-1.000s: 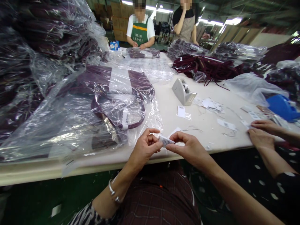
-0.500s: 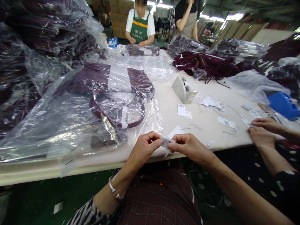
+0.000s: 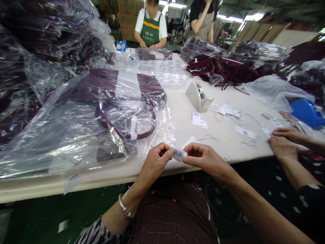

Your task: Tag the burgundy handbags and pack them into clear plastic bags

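Note:
A small white barcode label (image 3: 179,153) is stretched between my two hands over the table's front edge. My left hand (image 3: 157,162) pinches its left end between thumb and fingers. The right end is pinched by my right hand (image 3: 205,158). Just behind the label, a white card (image 3: 190,142) lies on the table. To the left is a maroon bag (image 3: 101,83) inside clear plastic, with a white band across it and a rounded handle toward me. A grey tape dispenser (image 3: 197,97) stands beyond my right hand, with a barcode card (image 3: 196,119) in front of it.
Another person's hands (image 3: 284,144) rest at the table's right edge, near a blue tape dispenser (image 3: 307,113). Plastic-wrapped bags (image 3: 58,34) are piled high at the left. Maroon straps (image 3: 223,67) lie at the back. A person in a green apron (image 3: 151,32) stands across the table.
The barcode label has shifted slightly left and its printed face shows more fully. My right fingers have moved slightly at its right end. Both hands still hold it.

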Action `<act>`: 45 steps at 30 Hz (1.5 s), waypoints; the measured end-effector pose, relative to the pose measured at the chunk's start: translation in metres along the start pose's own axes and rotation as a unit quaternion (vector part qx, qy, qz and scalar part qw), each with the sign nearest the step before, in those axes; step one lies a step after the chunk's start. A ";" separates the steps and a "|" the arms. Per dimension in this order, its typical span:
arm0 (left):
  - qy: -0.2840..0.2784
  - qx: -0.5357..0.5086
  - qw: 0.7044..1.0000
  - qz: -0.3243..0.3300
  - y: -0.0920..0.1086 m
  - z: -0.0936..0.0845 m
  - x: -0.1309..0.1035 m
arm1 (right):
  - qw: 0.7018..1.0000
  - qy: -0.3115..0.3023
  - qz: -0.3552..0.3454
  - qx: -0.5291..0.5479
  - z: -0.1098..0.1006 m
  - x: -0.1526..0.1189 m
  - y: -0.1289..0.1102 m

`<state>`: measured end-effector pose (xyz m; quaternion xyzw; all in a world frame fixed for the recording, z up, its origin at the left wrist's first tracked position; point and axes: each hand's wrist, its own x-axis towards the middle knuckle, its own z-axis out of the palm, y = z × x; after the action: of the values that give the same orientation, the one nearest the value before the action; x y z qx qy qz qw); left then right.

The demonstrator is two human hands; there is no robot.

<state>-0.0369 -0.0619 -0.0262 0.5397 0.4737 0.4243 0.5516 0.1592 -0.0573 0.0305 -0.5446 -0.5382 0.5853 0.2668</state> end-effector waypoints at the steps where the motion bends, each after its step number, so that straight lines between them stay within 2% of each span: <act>1: 0.001 -0.004 1.000 0.000 -0.001 0.001 0.000 | 1.000 0.002 -0.001 0.003 0.000 -0.001 0.001; 9: 0.019 -0.019 1.000 -0.010 -0.003 0.011 -0.005 | 0.999 0.042 -0.017 0.009 0.003 -0.003 0.010; 11: 0.002 -0.027 0.999 -0.018 -0.004 0.014 -0.009 | 0.998 0.056 -0.027 -0.001 -0.002 -0.001 0.010; 13: -0.051 -0.046 0.997 -0.030 -0.004 0.015 -0.012 | 0.998 0.051 -0.039 -0.013 -0.010 0.001 0.006; 16: -0.124 -0.114 0.985 -0.038 -0.002 0.015 -0.012 | 0.998 -0.017 -0.033 -0.048 -0.025 0.003 -0.006; 19: -0.152 -0.174 0.971 -0.055 0.004 0.014 -0.006 | 0.987 -0.124 -0.007 -0.102 -0.035 0.006 -0.021; 22: -0.190 -0.191 0.957 -0.103 0.009 0.015 0.002 | 0.968 -0.169 0.007 -0.186 -0.039 0.014 -0.034; 25: -0.173 -0.162 0.967 -0.097 0.010 0.019 0.006 | 0.945 -0.182 0.000 -0.271 -0.040 0.023 -0.041; 28: -0.152 -0.125 0.977 -0.086 0.008 0.023 0.008 | 0.937 -0.202 -0.003 -0.284 -0.041 0.027 -0.040; 33: -0.078 -0.173 0.975 -0.115 0.006 0.025 0.007 | 0.969 -0.150 -0.007 -0.194 -0.042 0.018 -0.020; 37: -0.022 -0.209 0.970 -0.119 0.006 0.025 0.007 | 0.988 -0.104 0.046 -0.100 -0.034 0.003 0.002; 41: -0.021 -0.201 0.971 -0.124 0.007 0.026 0.006 | 0.994 -0.059 0.060 -0.073 -0.026 -0.005 0.008; 45: -0.019 -0.165 0.980 -0.110 0.009 0.026 0.002 | 0.996 -0.041 0.065 -0.054 -0.034 -0.008 0.004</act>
<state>-0.0102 -0.0642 -0.0183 0.3942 0.4428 0.4227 0.6854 0.1940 -0.0541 0.0357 -0.5679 -0.5430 0.5929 0.1760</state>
